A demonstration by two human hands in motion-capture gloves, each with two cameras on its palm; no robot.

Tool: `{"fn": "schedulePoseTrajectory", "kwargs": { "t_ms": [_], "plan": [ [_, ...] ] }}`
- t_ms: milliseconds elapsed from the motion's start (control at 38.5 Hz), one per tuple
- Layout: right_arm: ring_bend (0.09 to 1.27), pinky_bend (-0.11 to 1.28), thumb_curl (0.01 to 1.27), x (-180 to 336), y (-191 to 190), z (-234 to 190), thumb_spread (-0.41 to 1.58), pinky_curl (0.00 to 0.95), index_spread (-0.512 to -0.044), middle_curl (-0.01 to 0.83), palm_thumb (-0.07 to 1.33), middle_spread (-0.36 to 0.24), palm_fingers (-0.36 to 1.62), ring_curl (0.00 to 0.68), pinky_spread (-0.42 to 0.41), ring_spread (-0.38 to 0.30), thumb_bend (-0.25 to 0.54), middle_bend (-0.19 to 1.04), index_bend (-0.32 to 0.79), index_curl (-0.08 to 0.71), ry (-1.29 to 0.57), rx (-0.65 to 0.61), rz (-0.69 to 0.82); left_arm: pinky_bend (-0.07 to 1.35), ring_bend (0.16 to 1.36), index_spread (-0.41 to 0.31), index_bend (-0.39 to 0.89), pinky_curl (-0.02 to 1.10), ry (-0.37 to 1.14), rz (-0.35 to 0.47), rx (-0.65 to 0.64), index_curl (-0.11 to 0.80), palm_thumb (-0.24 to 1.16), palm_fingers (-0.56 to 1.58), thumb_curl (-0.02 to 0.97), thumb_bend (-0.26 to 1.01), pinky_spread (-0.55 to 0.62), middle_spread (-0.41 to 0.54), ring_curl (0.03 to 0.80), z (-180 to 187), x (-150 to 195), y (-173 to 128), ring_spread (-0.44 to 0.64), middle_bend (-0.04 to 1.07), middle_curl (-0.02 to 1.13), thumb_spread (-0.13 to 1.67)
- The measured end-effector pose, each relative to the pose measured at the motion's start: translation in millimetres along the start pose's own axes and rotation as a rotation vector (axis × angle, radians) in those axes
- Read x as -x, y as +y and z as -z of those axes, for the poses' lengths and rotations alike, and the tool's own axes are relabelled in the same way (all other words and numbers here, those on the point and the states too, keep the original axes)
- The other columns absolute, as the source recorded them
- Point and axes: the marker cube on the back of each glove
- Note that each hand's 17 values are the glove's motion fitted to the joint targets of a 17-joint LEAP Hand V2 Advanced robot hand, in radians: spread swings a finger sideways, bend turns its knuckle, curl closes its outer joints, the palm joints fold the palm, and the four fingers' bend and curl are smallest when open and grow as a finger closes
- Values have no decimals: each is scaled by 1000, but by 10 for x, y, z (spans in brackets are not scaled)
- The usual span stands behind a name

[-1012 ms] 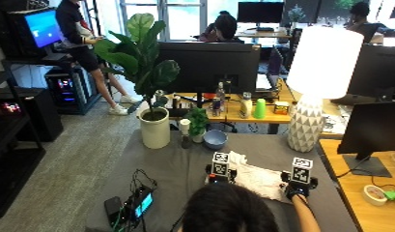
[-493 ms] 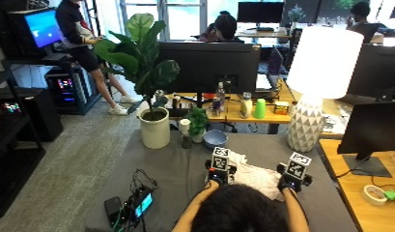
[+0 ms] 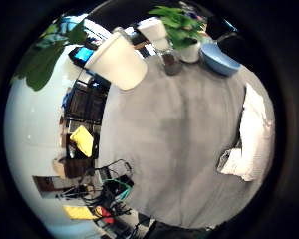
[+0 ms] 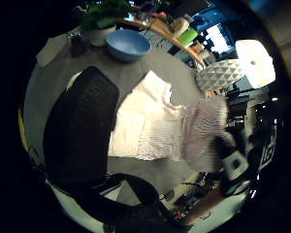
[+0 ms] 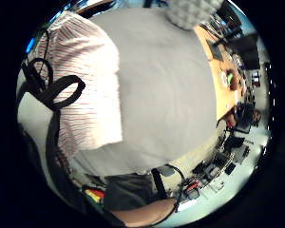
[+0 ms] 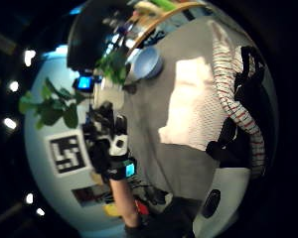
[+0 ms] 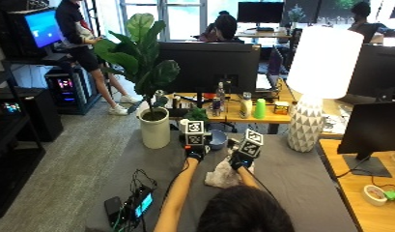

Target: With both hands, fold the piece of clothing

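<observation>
Person at a grey table, both black-gloved hands out in front over it. Garment, white with thin red stripes, lies bunched on the table just under and toward the person from the right hand, between the two forearms. Right hand sits at the garment's far edge; right thumb side palm view shows striped cloth draped up close against that palm and a white flat part spread on the table beyond it, so part of the cloth is lifted at this hand, fingers look closed on it but the pinch itself is hidden. Left hand is beside the garment, apart from it; its thumb side palm view shows a black gloved finger held straight over the table next to the cloth, holding nothing. Blue bowl just beyond the left hand, white plant pot further out to that hand's outer side, white lamp beyond the right hand.
</observation>
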Motion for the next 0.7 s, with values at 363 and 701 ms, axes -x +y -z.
{"fn": "schedulePoseTrajectory", "kwargs": {
  "t_ms": [363, 701],
  "plan": [
    [680, 649, 530, 1011, 651, -606, 828, 463, -200, 491, 912, -98, 1037, 474, -224, -189, -53, 284, 72, 284, -206, 131, 269, 266, 528, -112, 180, 345, 101, 17, -10, 393, 94, 445, 185, -8, 141, -20, 328, 187, 456, 21, 33, 153, 280, 1321],
    [622, 568, 477, 37, -1, -37, 1121, 428, -190, 474, 879, -65, 1091, 448, -175, -159, -7, 255, 87, 254, -59, -42, 145, 255, 520, -110, 176, 349, 74, -19, -18, 397, 95, 452, 183, -10, 128, -17, 332, 115, 277, 22, 25, 147, 278, 1327]
  ]
}}
